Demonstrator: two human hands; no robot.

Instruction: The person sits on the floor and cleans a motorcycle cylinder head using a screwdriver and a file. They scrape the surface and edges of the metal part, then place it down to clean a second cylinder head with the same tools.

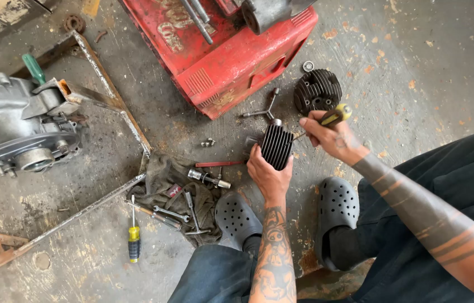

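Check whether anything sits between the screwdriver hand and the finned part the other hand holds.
Nothing visible does. The right hand holds a yellow-handled screwdriver whose shaft reaches the finned cylinder in the left hand; no object lies between them.

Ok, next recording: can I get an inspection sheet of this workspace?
Surface: stained concrete floor, paint flecks.
Job's things: finned cylinder upright on the floor; finned head lies beyond it.
Clutter: rag with wrenches, yellow screwdriver, Y-wrench, bearing.
Grippers: left hand steadies the cylinder; right hand grips a yellow-handled tool against it.
Cables: nothing seen.
Surroundings: red box, engine case, steel frame, person's grey clogs.
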